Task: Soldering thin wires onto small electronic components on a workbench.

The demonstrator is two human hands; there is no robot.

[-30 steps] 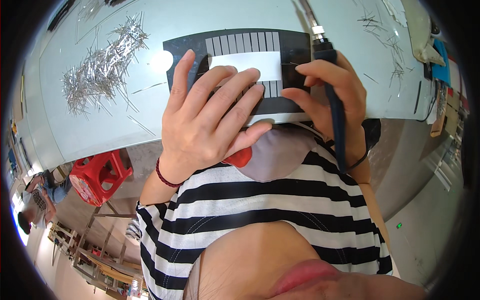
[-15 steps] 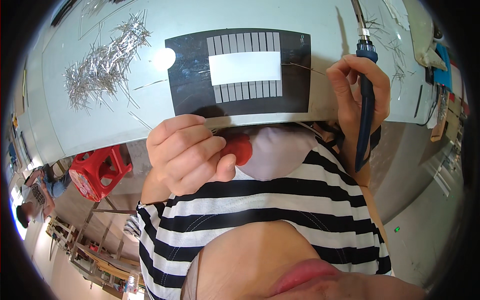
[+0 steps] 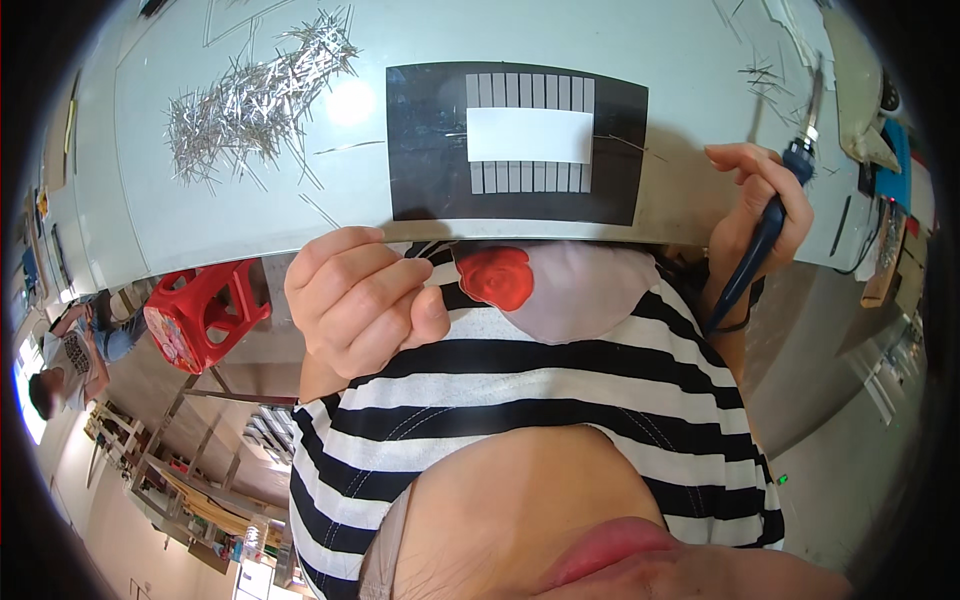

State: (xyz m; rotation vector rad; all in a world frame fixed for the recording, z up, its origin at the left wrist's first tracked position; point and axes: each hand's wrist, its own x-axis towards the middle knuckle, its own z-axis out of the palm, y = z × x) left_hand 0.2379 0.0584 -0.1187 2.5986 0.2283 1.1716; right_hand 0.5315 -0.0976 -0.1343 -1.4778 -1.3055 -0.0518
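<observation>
In my right hand (image 3: 768, 205) is a soldering iron (image 3: 758, 243) with a dark blue handle, its metal end slanting up over the table's right side. My left hand (image 3: 355, 300) is closed just off the table's front edge; thin dark strands show by its fingertips, too small to name. Between the hands lies a black rectangular sheet (image 3: 430, 185). On it sits a row of narrow grey strips (image 3: 530, 178), with a white rectangle (image 3: 530, 135) across their middle. A thin wire (image 3: 625, 143) sticks out at the right of this row.
A heap of thin silvery metal pins (image 3: 255, 105) covers the table's (image 3: 350, 195) left part, with a few loose ones nearby. More pins (image 3: 765, 75) lie at the far right. A red plastic stool (image 3: 205, 315) stands at left, where another person (image 3: 75, 355) sits.
My right hand has moved right with the soldering iron, whose metal end now tilts further right. The view has shifted, so the sheet and pins appear further right. My left hand stays closed.
</observation>
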